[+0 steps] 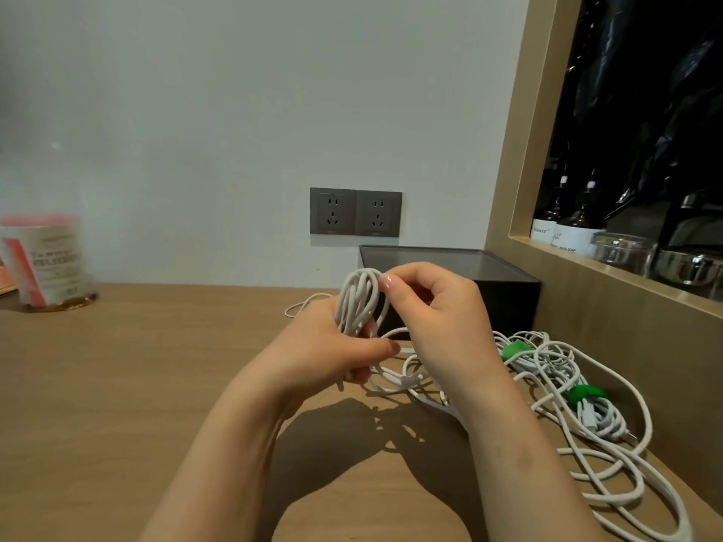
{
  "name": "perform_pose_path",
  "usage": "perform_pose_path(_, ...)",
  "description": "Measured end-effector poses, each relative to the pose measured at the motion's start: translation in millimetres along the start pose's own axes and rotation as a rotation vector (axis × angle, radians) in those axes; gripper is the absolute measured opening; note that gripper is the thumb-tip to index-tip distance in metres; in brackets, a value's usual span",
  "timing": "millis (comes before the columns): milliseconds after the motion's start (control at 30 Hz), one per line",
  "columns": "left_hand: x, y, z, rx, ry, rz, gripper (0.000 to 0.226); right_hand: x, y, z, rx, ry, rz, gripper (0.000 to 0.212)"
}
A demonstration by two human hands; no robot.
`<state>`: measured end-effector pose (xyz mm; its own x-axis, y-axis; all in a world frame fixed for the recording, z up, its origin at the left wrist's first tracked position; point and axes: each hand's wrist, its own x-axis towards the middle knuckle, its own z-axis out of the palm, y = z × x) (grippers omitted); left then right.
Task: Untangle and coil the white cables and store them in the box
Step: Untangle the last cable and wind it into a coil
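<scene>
- Just above the desk (156, 385), at the middle of the head view, both hands meet on one coil of white cable (358, 303), held upright and clear of the wood.
- left hand (332, 346): the forearm comes up from lower left with the wrist bent inward. Its fingers are curled round the coil's lower half and the thumb lies across the front, pointing right. It has a firm grasp on the bundle.
- right hand (446, 318): the forearm rises from lower right, back of the hand toward the camera, fingers tucked in. One pale-nailed fingertip presses the coil's top loops, pinching there. The strand between the fingers is hidden.
- Below the grip, a strand drops from the coil to a small tangle on the desk under the right wrist.
- Right of the grip and nearer the camera, loose white cables (610, 475) sprawl in wide loops, with two green ties (516, 349) among them.
- Directly behind the grip, a dark box (504, 285) stands against the wall, apart from the coil. Cannot tell whether it is lidded.
- Behind and above the grip are twin wall sockets (355, 212).
- Far left of the grip is a blurred tub (43, 260) with a pink label.
- Upper right of the grip, a wooden-framed recess (508, 189) holds bottles (563, 228) and a glass jar (622, 252).
</scene>
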<state>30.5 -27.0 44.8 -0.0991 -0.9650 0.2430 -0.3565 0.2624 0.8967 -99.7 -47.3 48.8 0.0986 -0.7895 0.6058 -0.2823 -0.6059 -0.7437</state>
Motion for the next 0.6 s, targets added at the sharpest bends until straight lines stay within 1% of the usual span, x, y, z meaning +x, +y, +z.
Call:
perform_pose_path(100,0,1,3,-0.003,0.021,-0.017,0.009,0,-3,1,0.001,0.002,-0.030,0.013)
perform_pose_path(167,0,1,3,-0.056,0.024,-0.012,0.008,0,-3,1,0.003,-0.009,-0.029,0.013)
perform_pose_path(200,2,-1,3,-0.132,0.045,-0.011,0.008,0,-2,1,0.020,-0.011,-0.015,0.012)
perform_pose_path(267,5,-3,3,-0.362,0.168,-0.023,0.009,0,2,2,0.088,-0.044,0.054,0.010)
perform_pose_path(333,10,-6,0,-0.613,0.343,-0.023,0.013,0,5,3,0.097,-0.147,0.120,0.010)
perform_pose_path(433,17,-9,-6,-0.853,0.535,-0.031,0.018,-2,8,2,0.009,-0.378,0.137,0.013)
perform_pose_path(500,21,-12,-8,-1.011,0.599,-0.059,0.022,-3,6,1,-0.064,-0.497,0.123,0.010)
perform_pose_path(533,23,-14,-9,-1.087,0.613,-0.074,0.023,-4,6,1,-0.117,-0.529,0.111,0.007)
perform_pose_path(600,25,-15,-10,-1.203,0.613,-0.102,0.023,-3,7,-1,-0.236,-0.573,0.099,0.008)
